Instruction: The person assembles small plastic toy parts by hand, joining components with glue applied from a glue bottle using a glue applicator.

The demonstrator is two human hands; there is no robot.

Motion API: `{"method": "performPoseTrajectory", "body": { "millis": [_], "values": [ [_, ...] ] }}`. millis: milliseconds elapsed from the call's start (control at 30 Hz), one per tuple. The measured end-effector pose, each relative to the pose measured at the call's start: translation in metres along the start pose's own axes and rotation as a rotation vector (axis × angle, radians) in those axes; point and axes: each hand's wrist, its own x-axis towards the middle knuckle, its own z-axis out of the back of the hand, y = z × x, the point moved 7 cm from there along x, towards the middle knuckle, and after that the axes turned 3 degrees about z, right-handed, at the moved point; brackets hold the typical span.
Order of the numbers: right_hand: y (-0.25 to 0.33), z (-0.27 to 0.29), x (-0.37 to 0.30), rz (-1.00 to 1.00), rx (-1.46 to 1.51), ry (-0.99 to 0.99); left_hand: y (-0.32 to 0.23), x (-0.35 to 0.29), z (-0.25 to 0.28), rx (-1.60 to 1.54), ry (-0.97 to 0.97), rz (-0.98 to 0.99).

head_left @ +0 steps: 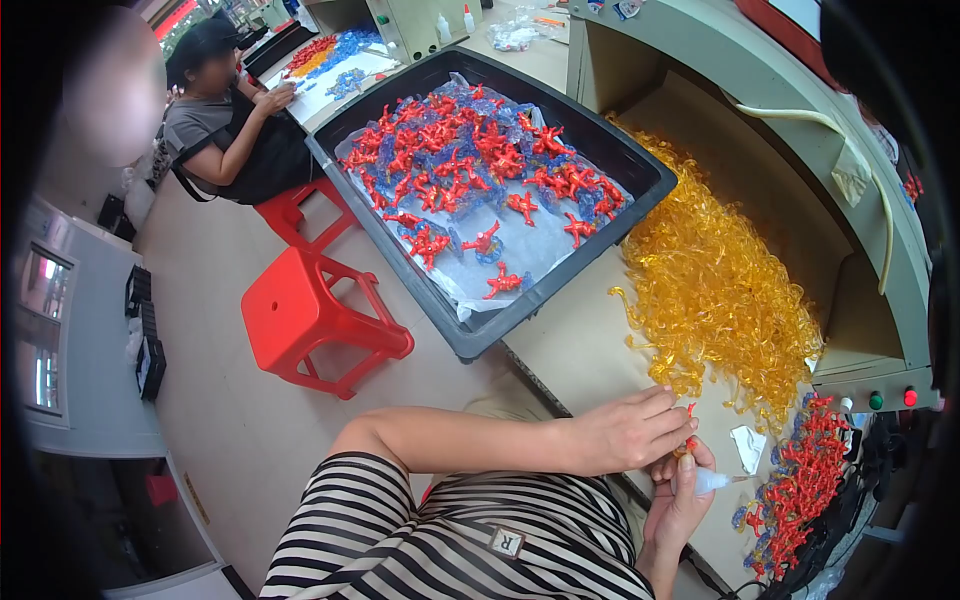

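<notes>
My left hand (632, 432) reaches across from the left, its fingers pinched together over a small red-and-orange plastic piece (689, 446). Most of that piece is hidden by my fingers. Just below it, my right hand (682, 497) is closed round a small white squeeze bottle (709, 482) whose thin needle tip points right. Both hands meet over the table's near edge. Beyond them spreads a big heap of clear yellow curly plastic pieces (720, 290). To the right lies a pile of red figures on blue clear pieces (800, 490).
A black tray (470, 345) lined with white sheet holds many red-and-blue figures (460, 160). A scrap of white paper (748, 448) lies near my hands. A grey hooded machine (800, 130) arches over the yellow heap. Red stools (290, 310) stand left; a person (225, 130) sits working beyond.
</notes>
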Motion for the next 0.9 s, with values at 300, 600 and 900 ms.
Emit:
{"method": "performPoseTrajectory", "body": {
  "millis": [300, 600, 900],
  "values": [
    [0.0019, -0.0023, -0.0007, 0.0, 0.007, 0.014, 0.0013, -0.003, -0.0046, -0.013, 0.053, 0.023],
    [0.0021, -0.0021, -0.0012, 0.001, 0.007, 0.005, -0.0003, -0.0013, 0.0004, -0.008, 0.009, 0.009],
    [-0.0007, 0.0029, 0.0011, 0.004, 0.047, 0.021, 0.0, -0.0011, -0.001, -0.003, 0.012, 0.015]
  ]
}}
